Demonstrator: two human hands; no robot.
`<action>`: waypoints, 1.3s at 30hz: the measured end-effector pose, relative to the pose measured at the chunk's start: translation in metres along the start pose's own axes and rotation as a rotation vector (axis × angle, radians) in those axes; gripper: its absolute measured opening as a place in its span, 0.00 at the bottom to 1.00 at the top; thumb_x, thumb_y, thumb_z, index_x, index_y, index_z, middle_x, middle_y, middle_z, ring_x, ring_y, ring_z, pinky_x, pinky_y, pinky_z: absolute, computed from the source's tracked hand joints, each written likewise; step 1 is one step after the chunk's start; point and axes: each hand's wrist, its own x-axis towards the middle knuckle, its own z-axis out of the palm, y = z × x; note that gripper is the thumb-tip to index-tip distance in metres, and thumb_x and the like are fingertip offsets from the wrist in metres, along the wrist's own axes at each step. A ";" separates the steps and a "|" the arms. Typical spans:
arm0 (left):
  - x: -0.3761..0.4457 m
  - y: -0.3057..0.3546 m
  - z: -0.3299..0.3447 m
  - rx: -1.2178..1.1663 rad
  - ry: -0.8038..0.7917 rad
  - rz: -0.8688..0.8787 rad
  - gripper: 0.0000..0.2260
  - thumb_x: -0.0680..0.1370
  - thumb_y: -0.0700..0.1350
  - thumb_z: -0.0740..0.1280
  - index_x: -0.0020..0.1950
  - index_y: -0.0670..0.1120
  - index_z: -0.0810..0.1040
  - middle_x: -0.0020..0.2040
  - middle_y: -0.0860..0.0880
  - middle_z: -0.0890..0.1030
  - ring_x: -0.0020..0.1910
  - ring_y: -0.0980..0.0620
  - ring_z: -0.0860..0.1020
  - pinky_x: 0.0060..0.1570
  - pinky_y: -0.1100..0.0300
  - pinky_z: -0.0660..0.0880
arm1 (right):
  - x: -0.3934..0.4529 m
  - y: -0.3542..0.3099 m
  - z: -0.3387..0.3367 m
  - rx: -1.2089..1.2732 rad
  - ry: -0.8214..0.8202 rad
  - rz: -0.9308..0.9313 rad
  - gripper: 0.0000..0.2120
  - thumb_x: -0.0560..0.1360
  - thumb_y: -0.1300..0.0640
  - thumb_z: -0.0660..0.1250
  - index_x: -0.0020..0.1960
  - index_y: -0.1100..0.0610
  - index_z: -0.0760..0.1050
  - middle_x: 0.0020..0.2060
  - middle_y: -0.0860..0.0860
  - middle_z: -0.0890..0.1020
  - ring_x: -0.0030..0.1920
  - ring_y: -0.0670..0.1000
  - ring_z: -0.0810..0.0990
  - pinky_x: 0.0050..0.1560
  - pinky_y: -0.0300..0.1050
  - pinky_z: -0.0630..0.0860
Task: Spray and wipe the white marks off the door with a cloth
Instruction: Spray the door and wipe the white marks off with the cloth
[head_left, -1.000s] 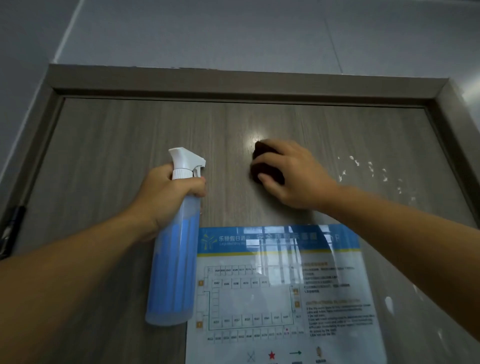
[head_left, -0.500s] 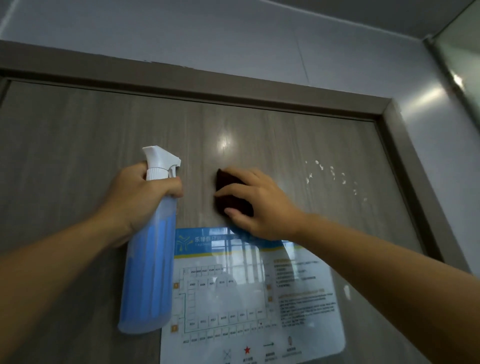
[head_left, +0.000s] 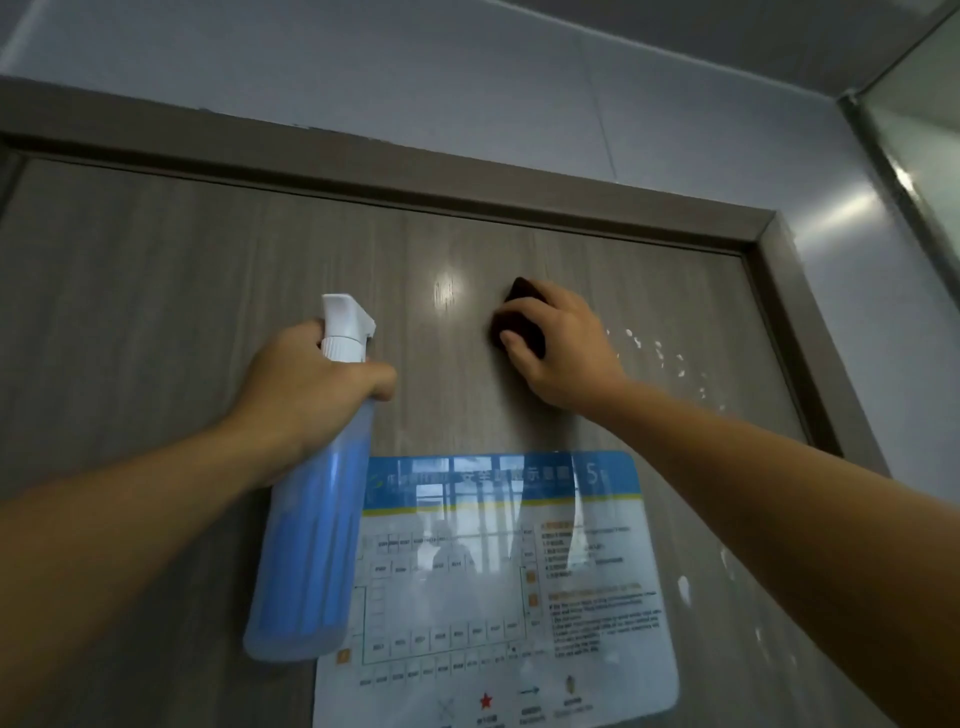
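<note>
A grey wood-grain door (head_left: 156, 291) fills the view. My right hand (head_left: 563, 351) presses a dark brown cloth (head_left: 519, 312) flat against its upper middle. White marks (head_left: 660, 353) speckle the door just right of that hand, and more white marks (head_left: 684, 587) run down the right side lower down. My left hand (head_left: 306, 395) grips the neck of a blue spray bottle (head_left: 311, 540) with a white trigger head (head_left: 345, 327), held close to the door left of the cloth.
A laminated floor-plan sign (head_left: 498, 587) with a blue header is stuck to the door below both hands. The door frame (head_left: 810, 353) runs along the top and right. A glass panel (head_left: 919, 156) stands at the far right.
My right hand slid the cloth up and to the right, closer to the white marks. The camera view shifted towards the door's upper right. The left hand keeps holding the bottle.
</note>
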 end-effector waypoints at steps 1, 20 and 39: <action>-0.001 0.002 0.003 0.014 -0.003 0.006 0.11 0.67 0.40 0.77 0.44 0.39 0.78 0.35 0.46 0.78 0.33 0.50 0.74 0.33 0.57 0.70 | 0.006 0.002 0.000 -0.004 0.013 0.003 0.18 0.81 0.48 0.67 0.69 0.52 0.77 0.71 0.55 0.74 0.70 0.59 0.72 0.72 0.57 0.69; -0.027 0.077 0.134 0.086 -0.125 0.079 0.14 0.62 0.45 0.79 0.42 0.45 0.80 0.33 0.52 0.80 0.31 0.53 0.75 0.32 0.58 0.72 | 0.045 0.076 -0.058 -0.060 0.013 -0.178 0.23 0.80 0.47 0.67 0.72 0.54 0.72 0.70 0.60 0.72 0.66 0.65 0.72 0.68 0.61 0.71; -0.028 0.130 0.191 0.089 -0.051 0.165 0.12 0.69 0.42 0.78 0.47 0.47 0.77 0.38 0.50 0.79 0.35 0.53 0.76 0.35 0.57 0.74 | -0.005 0.196 -0.112 -0.070 0.089 0.092 0.23 0.80 0.47 0.69 0.72 0.54 0.72 0.70 0.58 0.72 0.68 0.64 0.71 0.70 0.61 0.70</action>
